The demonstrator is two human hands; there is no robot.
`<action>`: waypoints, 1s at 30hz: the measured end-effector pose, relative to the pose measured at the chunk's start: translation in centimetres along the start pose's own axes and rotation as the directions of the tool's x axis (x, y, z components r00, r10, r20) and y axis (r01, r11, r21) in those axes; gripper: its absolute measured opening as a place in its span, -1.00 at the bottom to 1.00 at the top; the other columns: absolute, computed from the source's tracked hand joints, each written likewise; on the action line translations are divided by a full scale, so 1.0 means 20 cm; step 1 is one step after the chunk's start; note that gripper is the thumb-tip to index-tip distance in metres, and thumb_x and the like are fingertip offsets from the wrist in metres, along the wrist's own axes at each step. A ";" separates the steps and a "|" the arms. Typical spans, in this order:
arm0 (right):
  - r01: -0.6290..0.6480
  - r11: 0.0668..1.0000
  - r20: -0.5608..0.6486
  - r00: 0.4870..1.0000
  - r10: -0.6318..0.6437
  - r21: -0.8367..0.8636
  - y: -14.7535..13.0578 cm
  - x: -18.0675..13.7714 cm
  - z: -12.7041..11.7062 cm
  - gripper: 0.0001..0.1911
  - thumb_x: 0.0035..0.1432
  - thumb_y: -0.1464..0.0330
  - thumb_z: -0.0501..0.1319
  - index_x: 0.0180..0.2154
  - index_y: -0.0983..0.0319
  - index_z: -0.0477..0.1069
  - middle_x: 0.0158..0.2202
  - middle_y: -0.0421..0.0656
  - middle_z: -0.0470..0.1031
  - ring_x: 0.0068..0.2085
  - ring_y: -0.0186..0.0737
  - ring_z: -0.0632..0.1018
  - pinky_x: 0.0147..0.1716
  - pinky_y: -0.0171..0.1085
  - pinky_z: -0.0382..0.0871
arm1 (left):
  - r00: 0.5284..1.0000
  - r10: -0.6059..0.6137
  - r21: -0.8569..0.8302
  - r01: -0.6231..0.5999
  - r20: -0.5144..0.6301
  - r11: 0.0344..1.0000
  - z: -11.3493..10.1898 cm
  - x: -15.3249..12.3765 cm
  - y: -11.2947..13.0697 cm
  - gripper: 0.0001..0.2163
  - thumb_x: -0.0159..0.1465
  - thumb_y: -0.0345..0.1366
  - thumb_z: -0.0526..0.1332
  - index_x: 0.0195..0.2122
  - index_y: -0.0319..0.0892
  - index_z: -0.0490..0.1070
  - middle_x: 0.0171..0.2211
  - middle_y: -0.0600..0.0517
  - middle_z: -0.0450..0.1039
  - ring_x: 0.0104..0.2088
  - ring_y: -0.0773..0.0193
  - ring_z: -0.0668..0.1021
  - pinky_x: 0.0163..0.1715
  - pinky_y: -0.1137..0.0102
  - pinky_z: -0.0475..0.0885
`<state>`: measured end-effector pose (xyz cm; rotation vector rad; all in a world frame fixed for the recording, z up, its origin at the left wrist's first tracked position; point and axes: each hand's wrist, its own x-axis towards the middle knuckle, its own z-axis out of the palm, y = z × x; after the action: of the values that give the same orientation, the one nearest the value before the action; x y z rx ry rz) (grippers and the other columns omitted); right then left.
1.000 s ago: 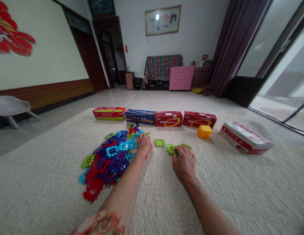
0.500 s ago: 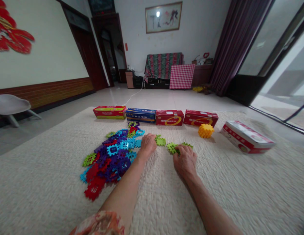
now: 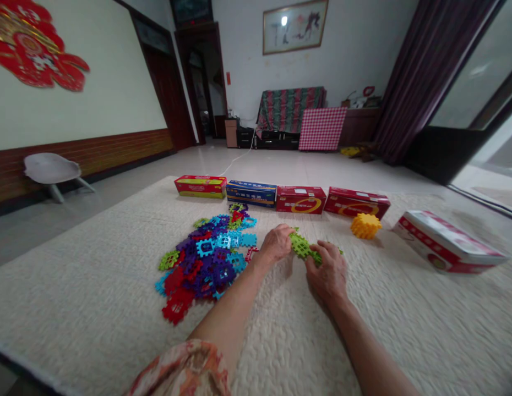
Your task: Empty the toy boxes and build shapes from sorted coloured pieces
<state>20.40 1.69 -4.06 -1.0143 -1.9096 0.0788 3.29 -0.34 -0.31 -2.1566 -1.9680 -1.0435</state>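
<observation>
Green plastic building tiles [image 3: 299,246] with toothed edges lie between my two hands on the quilted mat. My left hand [image 3: 277,242] is closed at their left end, its fingertips partly hidden behind the knuckles. On the other side my right hand [image 3: 328,268] grips the tiles with thumb and fingers, and a bit of green shows past its fingers. Left of my hands spreads a heap of purple, blue, red and green tiles [image 3: 206,258]. A stack of yellow tiles [image 3: 365,225] stands to the right, apart from my right hand.
Along the far side of the mat [image 3: 115,264] stand a red-and-yellow box [image 3: 201,187], a blue box [image 3: 251,193] and two red boxes [image 3: 300,200]. A white-and-red box [image 3: 450,242] lies at the right. A white chair [image 3: 53,169] is on the floor at left.
My left hand has moved right toward my right hand, bringing its green tile up against the others. A red tile beside the heap now shows. The view has turned slightly left.
</observation>
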 end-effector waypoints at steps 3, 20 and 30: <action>0.018 1.000 0.019 1.000 -0.017 -0.015 0.00 0.00 -0.01 -0.77 0.07 0.35 0.14 -0.22 0.20 0.49 -0.03 0.00 0.51 0.02 0.06 0.46 -0.01 0.08 0.28 | 0.999 -0.045 0.045 0.045 -0.006 0.998 -0.09 -0.01 0.01 -0.64 0.16 -0.53 0.07 -0.09 -0.23 0.54 -0.11 -0.07 0.56 -0.06 0.23 0.56 0.07 0.36 0.44; 0.357 0.783 0.284 0.789 -0.544 0.508 -0.87 -0.17 0.06 -0.75 0.20 0.38 0.15 -0.07 0.19 0.41 0.04 0.00 0.48 0.10 -0.03 0.43 0.10 0.02 0.22 | 0.651 -0.741 0.321 0.746 -0.166 0.584 -1.02 -0.79 -0.45 -0.60 0.24 -0.42 0.11 0.10 -0.16 0.45 0.05 -0.09 0.52 0.06 0.17 0.53 0.09 0.37 0.36; 0.324 0.823 0.417 0.740 -0.528 0.466 -1.00 -0.25 0.15 -0.60 0.15 0.25 0.24 0.02 0.22 0.41 0.16 0.07 0.39 0.20 0.15 0.32 0.17 0.22 0.12 | 0.610 -0.786 0.347 0.763 -0.104 0.546 -1.00 -0.93 -0.48 -0.59 0.23 -0.39 0.12 0.12 -0.22 0.42 0.05 -0.18 0.50 0.07 0.13 0.52 0.05 0.39 0.34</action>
<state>6.83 -13.79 -0.53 -0.2684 -2.4755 0.4723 -13.63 -23.71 2.23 -1.0795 -2.9534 -0.5343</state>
